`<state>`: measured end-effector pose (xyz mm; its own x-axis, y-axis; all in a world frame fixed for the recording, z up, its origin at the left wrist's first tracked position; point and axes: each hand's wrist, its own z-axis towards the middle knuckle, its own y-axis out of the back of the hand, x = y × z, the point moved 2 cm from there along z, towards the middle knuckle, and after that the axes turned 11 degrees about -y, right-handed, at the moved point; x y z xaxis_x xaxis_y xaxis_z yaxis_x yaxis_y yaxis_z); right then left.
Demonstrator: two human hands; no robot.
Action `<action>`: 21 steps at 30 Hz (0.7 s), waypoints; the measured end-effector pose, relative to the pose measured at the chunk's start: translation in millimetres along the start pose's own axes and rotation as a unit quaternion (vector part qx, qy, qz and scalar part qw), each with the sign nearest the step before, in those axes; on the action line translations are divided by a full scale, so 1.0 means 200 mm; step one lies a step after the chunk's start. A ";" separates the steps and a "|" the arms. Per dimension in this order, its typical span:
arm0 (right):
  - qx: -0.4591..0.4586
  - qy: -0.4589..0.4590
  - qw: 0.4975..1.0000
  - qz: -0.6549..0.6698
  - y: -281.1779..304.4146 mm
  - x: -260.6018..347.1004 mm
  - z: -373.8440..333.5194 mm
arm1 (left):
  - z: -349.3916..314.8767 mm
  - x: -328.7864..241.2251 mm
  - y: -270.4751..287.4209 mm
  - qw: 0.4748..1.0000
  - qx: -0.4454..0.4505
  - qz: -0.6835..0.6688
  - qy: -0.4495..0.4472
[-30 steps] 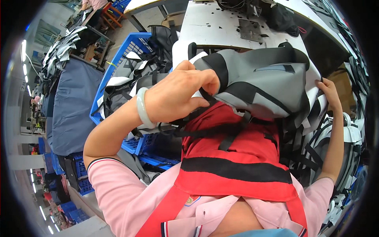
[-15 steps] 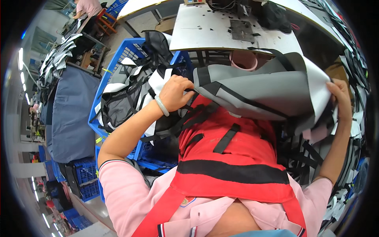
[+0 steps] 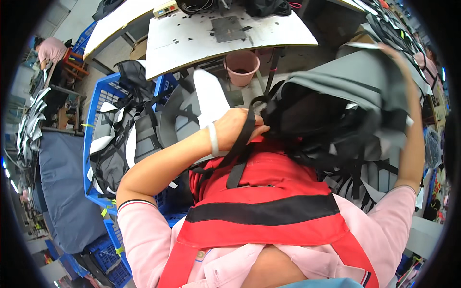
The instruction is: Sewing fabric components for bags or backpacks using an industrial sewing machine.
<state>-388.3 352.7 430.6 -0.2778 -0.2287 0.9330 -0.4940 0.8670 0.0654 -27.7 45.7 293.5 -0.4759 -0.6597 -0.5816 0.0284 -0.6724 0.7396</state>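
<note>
A grey bag with black straps hangs in front of me, its dark hollow side facing me. My left hand is closed on a black strap end of the bag at its left side, another black strap hanging down across the fingers. At the upper right, my right hand grips the bag's far edge; motion blurs it and its fingers are partly hidden. Just beyond my left wrist, a white flap stands up beside grey panels.
At the left, a blue crate holds several grey and black bags. Ahead stands a white table with a pink bucket below it. Strapped grey pieces are heaped at the right. A person sits at the far left.
The grey bag has swung up and turned, so its dark hollow side now shows. My right hand rose with its edge; my left hand moved slightly right and down. The view has turned right.
</note>
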 end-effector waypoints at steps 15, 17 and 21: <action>0.328 -0.090 0.894 -0.291 -0.39 -0.50 0.21 | -0.18 0.33 -0.25 0.972 0.196 0.132 -0.016; 0.319 -0.113 0.885 -0.320 -0.40 -0.51 0.13 | -0.17 0.33 -0.23 0.978 0.171 0.118 0.001; 0.312 -0.056 0.843 -0.434 -0.40 -0.47 0.10 | -0.15 0.36 -0.17 0.994 0.073 0.057 0.063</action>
<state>-338.9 297.1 329.9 0.3533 -0.7283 0.5872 -0.8784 -0.0423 0.4760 -37.0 9.8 216.6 -0.3636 -0.7712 -0.5225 -0.0572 -0.5413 0.8389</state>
